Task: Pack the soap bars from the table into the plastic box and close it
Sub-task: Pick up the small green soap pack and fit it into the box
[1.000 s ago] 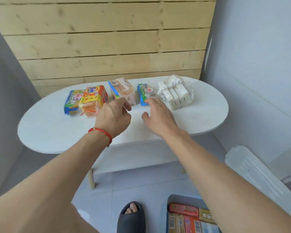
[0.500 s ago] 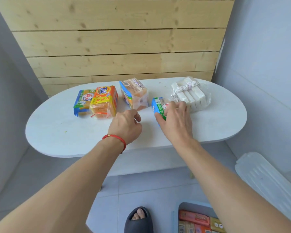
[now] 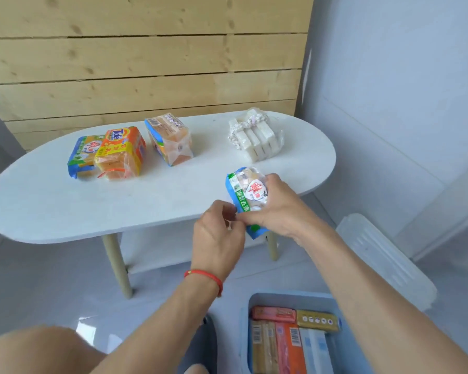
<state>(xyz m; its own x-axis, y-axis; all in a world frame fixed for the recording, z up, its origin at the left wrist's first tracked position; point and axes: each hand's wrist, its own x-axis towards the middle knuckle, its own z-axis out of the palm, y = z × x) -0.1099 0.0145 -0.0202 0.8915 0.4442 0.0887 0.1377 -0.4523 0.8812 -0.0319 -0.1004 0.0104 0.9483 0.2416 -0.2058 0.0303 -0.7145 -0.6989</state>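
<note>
Soap packing, head view. The blue-and-green soap pack (image 3: 247,195) sits at centre right of the frame, lifted clear of the white oval table (image 3: 52,201) near its front edge. The right hand (image 3: 278,209) wraps it from the right with fingers over its face; the left hand (image 3: 218,233) pinches the film at its lower left edge. Both hands are thus closed on the same pack.

Handling, as judged: the bars inside are probably dense and stiff, so the pack should feel heavy for its bulk, while the glossy film is likely slippery and loose. A hold across the broad faces, or a supporting palm beneath, seems safer than a pinch on the film alone.

Surroundings: four packs remain on the table, namely the blue pack (image 3: 81,155) and the orange Tide pack (image 3: 119,152) touching at upper left, the clear orange pack (image 3: 170,139) at centre, and the white bar bundle (image 3: 254,136) at upper right. The plastic box (image 3: 289,296) stands open on the floor at lower right, already holding a row of upright bars; its lid (image 3: 384,255) lies beside it. The right forearm crosses above the box, and remaining free space inside cannot be told.
</note>
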